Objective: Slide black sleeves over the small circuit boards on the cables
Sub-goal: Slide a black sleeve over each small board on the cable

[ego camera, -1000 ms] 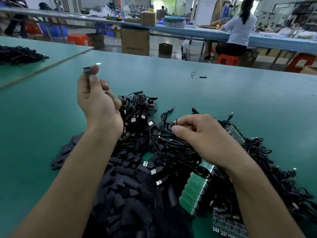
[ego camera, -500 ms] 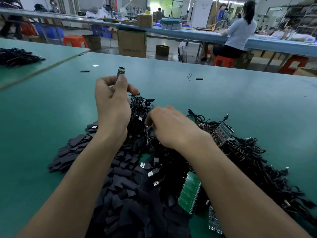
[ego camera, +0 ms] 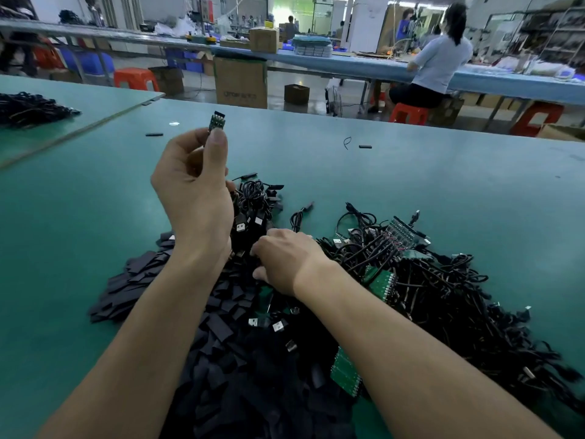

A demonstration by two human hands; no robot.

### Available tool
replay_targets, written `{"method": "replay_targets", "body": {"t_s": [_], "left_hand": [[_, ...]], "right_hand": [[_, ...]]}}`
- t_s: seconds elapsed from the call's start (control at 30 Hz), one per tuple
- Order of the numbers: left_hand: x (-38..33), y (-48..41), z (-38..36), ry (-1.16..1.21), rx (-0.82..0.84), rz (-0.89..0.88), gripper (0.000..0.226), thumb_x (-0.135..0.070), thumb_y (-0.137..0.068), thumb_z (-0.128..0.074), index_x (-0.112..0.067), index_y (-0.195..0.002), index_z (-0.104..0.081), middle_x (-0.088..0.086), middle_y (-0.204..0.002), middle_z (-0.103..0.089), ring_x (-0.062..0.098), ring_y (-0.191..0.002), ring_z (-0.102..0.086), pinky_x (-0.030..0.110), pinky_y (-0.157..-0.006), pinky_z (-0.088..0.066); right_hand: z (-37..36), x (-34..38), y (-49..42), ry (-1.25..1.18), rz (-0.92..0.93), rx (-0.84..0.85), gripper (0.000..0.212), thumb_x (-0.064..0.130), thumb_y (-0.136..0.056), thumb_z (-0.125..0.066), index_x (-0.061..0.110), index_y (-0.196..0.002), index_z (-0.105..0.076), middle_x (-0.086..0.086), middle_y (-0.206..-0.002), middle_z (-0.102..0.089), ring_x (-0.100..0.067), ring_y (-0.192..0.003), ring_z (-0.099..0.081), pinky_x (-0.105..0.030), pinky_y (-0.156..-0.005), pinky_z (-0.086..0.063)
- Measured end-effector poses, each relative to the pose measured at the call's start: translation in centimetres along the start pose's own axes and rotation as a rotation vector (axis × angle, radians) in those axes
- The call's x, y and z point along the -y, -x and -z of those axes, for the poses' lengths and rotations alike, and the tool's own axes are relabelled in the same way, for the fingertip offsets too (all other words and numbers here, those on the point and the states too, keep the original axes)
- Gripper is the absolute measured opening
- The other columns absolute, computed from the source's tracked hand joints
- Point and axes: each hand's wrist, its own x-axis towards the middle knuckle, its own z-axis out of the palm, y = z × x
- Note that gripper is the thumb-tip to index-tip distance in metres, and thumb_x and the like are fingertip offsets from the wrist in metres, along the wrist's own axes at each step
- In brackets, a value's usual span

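A: Any writing or labels?

B: Only faint print on the cardboard box on the floor past the table. Too blurred to read. Nothing legible on the boards either.

A: Where's the task piece?

B: The small circuit board is raised above the table, upright, w/ its top end sticking out. The left hand pinches its lower end btwn thumb and fingers. Its cable is hidden behind the palm.

A: Right hand?

B: The right hand is low in the pile, fingers curled, tips buried among sleeves and plugs. Can't tell if it's got anything.

A: What's around?

B: The heap of black sleeves is front-left and the tangle of cables front-right. There are green board panels in the tangle and USB plugs btwn the forearms. A loose sleeve lies far left, another far right beside a wire loop. There's a second cable heap on the next table.

A: Anything blocking?

B: The left forearm covers part of the sleeve heap and the right forearm covers some cables and a panel edge. In the bkgd a person sits on an orange stool at a blue bench.
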Motion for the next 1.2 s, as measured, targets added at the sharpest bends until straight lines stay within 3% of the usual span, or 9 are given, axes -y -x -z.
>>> {"method": "replay_targets", "body": {"t_s": [0.13,0.3,0.47,0.57,0.73,0.83,0.97,1.1,1.2], "left_hand": [[0.2,0.0,0.0,0.013,-0.013,0.025,0.011,-0.024,-0.095,-0.069,-0.022,-0.092,-0.059,-0.007,-0.07,-0.058,0.002,-0.054,-0.051,0.022,-0.055,-0.046],[0.3,-0.1,0.0,0.022,-0.018,0.041,0.011,-0.024,-0.093,-0.071,-0.016,-0.091,-0.064,-0.004,-0.076,-0.064,0.003,-0.06,-0.055,0.02,-0.056,-0.046],[0.2,0.3,0.0,-0.054,0.022,-0.045,0.012,-0.028,-0.093,-0.07,-0.019,-0.087,-0.067,-0.008,-0.072,-0.068,0.003,-0.06,-0.058,0.02,-0.057,-0.047],[0.2,0.4,0.2,-0.102,0.073,-0.109,0.01,-0.028,-0.091,-0.074,-0.024,-0.084,-0.068,-0.01,-0.07,-0.069,0.005,-0.055,-0.06,0.019,-0.056,-0.047],[0.8,0.9,0.3,-0.202,0.312,-0.038,0.006,-0.031,-0.085,-0.079,-0.031,-0.084,-0.073,-0.009,-0.071,-0.072,0.008,-0.044,-0.06,0.02,-0.047,-0.05],[1.3,1.3,0.0,-0.276,0.481,0.062,0.009,-0.024,-0.082,-0.082,-0.027,-0.085,-0.074,-0.006,-0.07,-0.074,0.008,-0.047,-0.063,0.019,-0.048,-0.051],[1.4,1.8,-0.4,-0.292,0.619,0.127,0.011,-0.014,-0.086,-0.078,-0.023,-0.09,-0.073,-0.003,-0.068,-0.075,0.009,-0.056,-0.069,0.017,-0.054,-0.054],[0.9,2.2,-0.6,-0.277,0.701,0.146,0.012,-0.01,-0.087,-0.075,-0.021,-0.091,-0.073,-0.002,-0.069,-0.075,0.01,-0.06,-0.072,0.017,-0.058,-0.055],[0.7,2.4,-0.7,-0.281,0.71,0.149,0.013,-0.01,-0.087,-0.075,-0.022,-0.091,-0.072,0.001,-0.071,-0.076,0.014,-0.065,-0.074,0.021,-0.061,-0.059]], "right_hand": [[-0.6,0.3,-0.3,-0.011,0.054,-0.118,0.028,0.017,-0.092,-0.068,0.018,-0.12,-0.066,-0.009,-0.12,-0.056,-0.03,-0.114,-0.054,-0.035,-0.089,-0.039],[-0.3,0.5,0.1,-0.046,0.088,-0.22,0.012,0.013,-0.091,-0.065,0.022,-0.099,-0.067,-0.006,-0.109,-0.054,-0.028,-0.102,-0.054,-0.032,-0.08,-0.036],[2.2,0.1,1.4,-0.233,0.07,-0.24,0.021,0.02,-0.087,-0.063,0.027,-0.076,-0.047,0.0,-0.098,-0.049,-0.023,-0.088,-0.052,-0.034,-0.072,-0.043],[3.5,-0.9,3.0,-0.429,-0.014,-0.327,0.02,0.016,-0.088,-0.061,0.021,-0.079,-0.043,-0.004,-0.091,-0.056,-0.027,-0.082,-0.058,-0.037,-0.068,-0.048],[4.4,-3.6,6.7,-0.645,-0.126,-0.634,0.02,0.014,-0.089,-0.065,0.02,-0.08,-0.048,-0.001,-0.069,-0.066,-0.002,-0.051,-0.052,-0.016,-0.046,-0.037],[4.5,-4.8,8.7,-0.793,-0.127,-0.788,0.022,0.015,-0.089,-0.07,0.026,-0.085,-0.051,0.005,-0.067,-0.072,0.001,-0.057,-0.067,-0.014,-0.053,-0.049],[4.2,-5.7,10.0,-0.871,-0.126,-0.858,0.025,0.018,-0.092,-0.071,0.04,-0.1,-0.066,0.015,-0.076,-0.074,-0.003,-0.069,-0.072,-0.024,-0.068,-0.059],[3.9,-5.8,10.6,-0.988,-0.129,-0.956,0.023,0.015,-0.094,-0.068,0.037,-0.095,-0.074,0.005,-0.076,-0.072,-0.009,-0.062,-0.071,-0.013,-0.055,-0.048],[4.0,-6.1,10.9,-0.993,-0.129,-0.981,0.02,0.016,-0.095,-0.067,0.035,-0.097,-0.074,0.002,-0.073,-0.07,-0.011,-0.058,-0.069,-0.016,-0.052,-0.048]]}}
